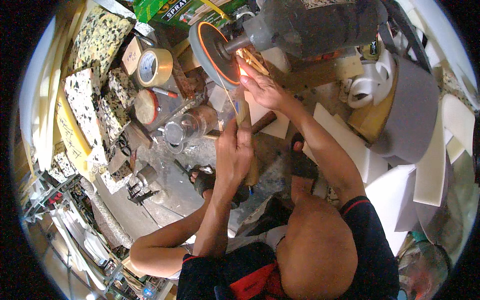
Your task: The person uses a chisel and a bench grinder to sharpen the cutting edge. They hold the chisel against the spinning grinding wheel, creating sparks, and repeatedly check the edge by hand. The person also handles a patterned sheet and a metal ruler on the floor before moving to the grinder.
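A dark motor (320, 30) carries a grey disc wheel (202, 57) with an orange ring around its face. Between my hands runs a long, narrow tan piece (243, 111), its far end by the wheel's right side; its exact kind cannot be made out. My left hand (235, 147) is closed around its nearer part. My right hand (262, 89) pinches the far part with thumb and fingers, close beside the wheel. A bright orange glow shows by those fingertips. Part of the piece is hidden behind my hands.
Left of the wheel are a tape roll (155, 67), a round tin (146, 106), a red-capped marker (164, 92) and a clear plastic jar (182, 132). Speckled foam blocks (85, 95) pile up at left. White foam sheets (392, 200) lie at right. My sandalled feet (302, 162) rest below.
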Demonstrator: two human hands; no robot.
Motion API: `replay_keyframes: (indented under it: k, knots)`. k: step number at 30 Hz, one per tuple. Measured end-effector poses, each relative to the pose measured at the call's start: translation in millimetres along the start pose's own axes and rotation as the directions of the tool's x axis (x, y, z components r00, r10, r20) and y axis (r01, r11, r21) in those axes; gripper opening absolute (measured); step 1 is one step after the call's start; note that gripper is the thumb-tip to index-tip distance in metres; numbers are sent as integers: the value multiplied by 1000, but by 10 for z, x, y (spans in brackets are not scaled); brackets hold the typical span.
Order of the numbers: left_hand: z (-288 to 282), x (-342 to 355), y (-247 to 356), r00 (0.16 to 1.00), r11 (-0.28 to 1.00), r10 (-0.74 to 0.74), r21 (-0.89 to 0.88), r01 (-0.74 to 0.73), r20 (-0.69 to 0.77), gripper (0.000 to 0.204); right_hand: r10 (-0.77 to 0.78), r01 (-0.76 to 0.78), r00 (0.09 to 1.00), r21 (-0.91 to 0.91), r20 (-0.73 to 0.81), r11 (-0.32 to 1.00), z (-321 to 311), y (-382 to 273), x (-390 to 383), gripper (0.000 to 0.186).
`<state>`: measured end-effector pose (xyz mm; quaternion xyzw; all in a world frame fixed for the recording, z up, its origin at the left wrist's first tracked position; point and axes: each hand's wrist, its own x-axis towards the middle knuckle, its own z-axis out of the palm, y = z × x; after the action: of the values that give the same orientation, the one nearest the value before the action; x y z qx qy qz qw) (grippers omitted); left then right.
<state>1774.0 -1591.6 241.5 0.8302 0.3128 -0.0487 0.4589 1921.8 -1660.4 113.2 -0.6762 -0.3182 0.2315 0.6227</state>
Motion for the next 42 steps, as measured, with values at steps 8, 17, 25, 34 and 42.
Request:
replay_keyframes:
  k: [8,17,25,34,42]
  knots:
    - [-70,-416,243,975,976,-209,-55,213,73,38,40,-41,997,18,63,999,0,30,-145,57]
    - [-164,-957,114,987,991,-117,-56,124,110,32,-26,27,996,-10,91,1000,-17,117,-210,65]
    - [-269,-1359,-102,986,998,-63,23,60,152,37,-1,-5,988,42,153,999,-44,-136,-369,66]
    - [-361,-1834,-191,971,990,74,104,-100,229,39,-2,-2,997,65,74,998,69,-528,-715,67]
    - [-427,-2302,-550,955,961,141,196,-195,259,50,84,-95,988,80,128,992,155,-711,-1086,70]
